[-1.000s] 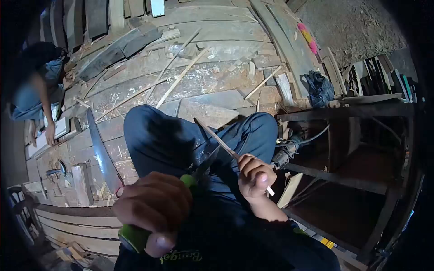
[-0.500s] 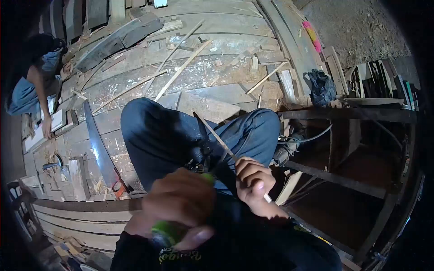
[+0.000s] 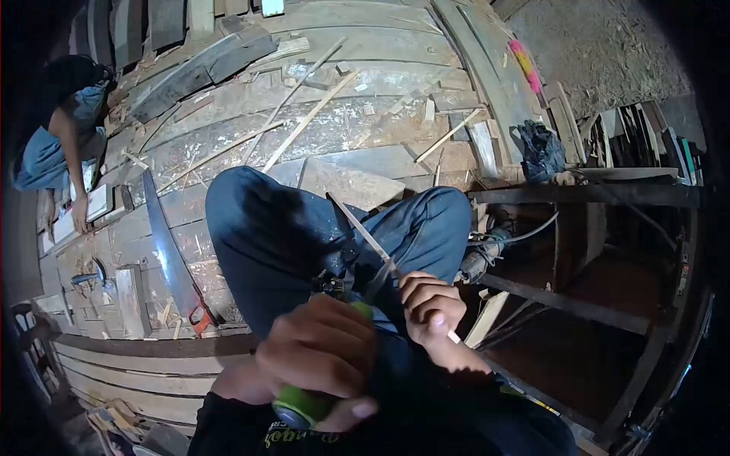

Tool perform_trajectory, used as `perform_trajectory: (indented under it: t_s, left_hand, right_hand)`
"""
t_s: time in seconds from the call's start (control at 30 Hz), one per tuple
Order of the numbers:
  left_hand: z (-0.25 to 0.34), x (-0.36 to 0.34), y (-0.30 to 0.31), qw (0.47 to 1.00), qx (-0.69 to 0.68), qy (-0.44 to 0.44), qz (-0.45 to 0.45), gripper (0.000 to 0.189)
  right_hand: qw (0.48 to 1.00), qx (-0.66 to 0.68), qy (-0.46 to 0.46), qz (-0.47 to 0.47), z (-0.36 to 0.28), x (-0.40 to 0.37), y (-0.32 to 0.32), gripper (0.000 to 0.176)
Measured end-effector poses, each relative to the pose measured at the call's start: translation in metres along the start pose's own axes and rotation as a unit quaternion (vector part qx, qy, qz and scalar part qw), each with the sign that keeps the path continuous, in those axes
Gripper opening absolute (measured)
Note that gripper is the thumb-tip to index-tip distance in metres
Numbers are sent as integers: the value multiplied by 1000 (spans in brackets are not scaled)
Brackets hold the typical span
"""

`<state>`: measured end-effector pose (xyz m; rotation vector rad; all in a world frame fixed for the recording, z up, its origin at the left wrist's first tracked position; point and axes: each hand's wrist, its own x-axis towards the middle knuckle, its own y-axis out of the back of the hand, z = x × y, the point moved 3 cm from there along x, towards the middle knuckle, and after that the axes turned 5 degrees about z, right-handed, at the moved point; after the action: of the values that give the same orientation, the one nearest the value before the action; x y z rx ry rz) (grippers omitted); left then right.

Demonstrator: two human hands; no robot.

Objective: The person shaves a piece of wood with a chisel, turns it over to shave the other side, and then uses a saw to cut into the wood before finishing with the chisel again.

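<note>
My left hand (image 3: 319, 346) is closed around a green-handled tool (image 3: 299, 406). Its rounded butt sticks out below the fist, and a blurred blade-like end (image 3: 378, 283) lies close to a thin wooden stick (image 3: 361, 228). That stick is gripped in my right hand (image 3: 432, 308), just above my lap. One end points up and left between my knees, while the other pokes out below the fist. The exact contact between blade and stick is too blurred to make out.
A handsaw (image 3: 167, 251) lies left of my knee, near a hammer (image 3: 93, 275) and a wood block (image 3: 133, 302). Wood strips (image 3: 312, 118) and offcuts litter the plank floor. A person (image 3: 72, 137) crouches at left. A dark wooden frame (image 3: 585, 192) stands at right.
My left hand has moved slightly right with the green-handled tool, nearer my right hand. The stick has shifted very little. The crouching person's second hand now shows.
</note>
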<state>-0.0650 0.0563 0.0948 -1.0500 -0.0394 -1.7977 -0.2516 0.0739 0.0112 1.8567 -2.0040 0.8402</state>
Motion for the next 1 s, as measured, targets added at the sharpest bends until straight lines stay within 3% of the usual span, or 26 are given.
perform_trajectory:
  t_s: [0.1, 0.17, 0.23, 0.3, 0.47, 0.63, 0.7, 1.0]
  left_hand:
    - [19, 0, 17, 996, -60, -9, 62, 16]
    - [35, 3, 27, 998, -61, -23, 12, 17]
    - [36, -4, 27, 996, -38, -65, 41, 19]
    - [31, 2, 26, 998, -48, 31, 21, 19]
    - [16, -10, 21, 995, -30, 8, 100, 19]
    - [15, -7, 23, 998, -36, 31, 46, 21]
    - [6, -14, 21, 991, -27, 35, 123, 20]
    - [19, 2, 27, 998, -38, 24, 42, 20]
  right_hand:
    - [1000, 14, 7, -17, 1, -2, -2, 51]
    - [1000, 15, 8, -19, 1, -1, -2, 50]
    - [999, 18, 11, -24, 1, 1, -3, 50]
    - [999, 13, 16, -32, 0, 1, -7, 49]
    - [995, 50, 41, -70, 4, -4, -4, 42]
    - [998, 19, 42, -35, 3, -5, -4, 46]
    - [999, 2, 42, -24, 4, -4, -2, 46]
    - [999, 37, 24, -17, 3, -1, 4, 45]
